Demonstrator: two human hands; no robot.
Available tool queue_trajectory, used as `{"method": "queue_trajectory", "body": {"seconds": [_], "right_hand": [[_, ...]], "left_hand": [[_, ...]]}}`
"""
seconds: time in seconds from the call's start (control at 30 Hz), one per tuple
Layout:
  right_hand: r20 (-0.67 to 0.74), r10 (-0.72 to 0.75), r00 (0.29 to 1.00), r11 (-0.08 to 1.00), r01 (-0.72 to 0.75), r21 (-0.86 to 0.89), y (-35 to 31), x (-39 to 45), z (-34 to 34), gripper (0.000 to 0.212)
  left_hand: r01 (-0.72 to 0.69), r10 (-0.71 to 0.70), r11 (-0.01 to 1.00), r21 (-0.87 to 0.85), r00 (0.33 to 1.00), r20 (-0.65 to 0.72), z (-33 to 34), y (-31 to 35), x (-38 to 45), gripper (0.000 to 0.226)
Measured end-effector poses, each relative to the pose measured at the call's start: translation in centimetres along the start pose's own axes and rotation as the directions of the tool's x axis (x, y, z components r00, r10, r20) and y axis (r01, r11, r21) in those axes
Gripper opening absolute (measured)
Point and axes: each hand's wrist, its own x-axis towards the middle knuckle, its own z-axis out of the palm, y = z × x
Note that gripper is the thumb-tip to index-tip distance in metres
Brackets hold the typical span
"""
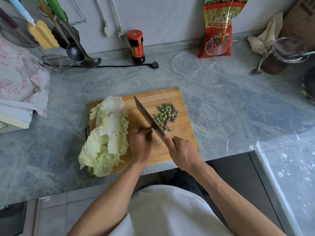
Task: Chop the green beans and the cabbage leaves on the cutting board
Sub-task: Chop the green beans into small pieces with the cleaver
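A wooden cutting board (170, 97) lies on the grey counter. Whole pale cabbage leaves (109, 133) are stacked on its left side and hang over the front left edge. A small heap of chopped green bean pieces (166, 114) sits on the right half. My right hand (182, 154) grips the handle of a cleaver (146, 114), whose blade runs diagonally across the board with its edge down beside the bean pieces. My left hand (140, 143) rests curled on the board just left of the blade, fingertips touching the blade's side; whatever lies under the fingers is hidden.
At the back stand a dark sauce bottle (136, 46), a red food bag (219, 29), a clear plastic lid (186, 63) and a jar with a spoon (281, 55). A black plug and cord (154, 64) lie behind the board. Ladles and a strainer (58, 61) hang at left, by a floral cloth (20, 79).
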Motion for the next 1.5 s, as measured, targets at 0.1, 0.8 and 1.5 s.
{"method": "queue_trajectory", "body": {"seconds": [0.1, 0.8, 1.5], "right_hand": [[-0.020, -0.032, 0.999, 0.999, 0.032, 0.035, -0.1, 0.0, -0.1, 0.046], [0.004, 0.181, 0.983, 0.954, -0.177, 0.241, 0.7, 1.8, -0.8, 0.063], [-0.041, 0.009, 0.999, 0.999, -0.007, 0.050, -0.6, 0.6, 0.9, 0.045]], "left_hand": [[-0.014, 0.014, 1.000, -0.006, 1.000, 0.001, 0.0, -0.3, 0.2, 0.012], [-0.011, 0.013, 1.000, -0.023, 0.997, 0.073, -0.8, -0.6, -0.2, 0.020], [-0.013, 0.023, 0.990, -0.142, 0.997, 0.069, 0.1, -0.2, 0.2, 0.011]]}}
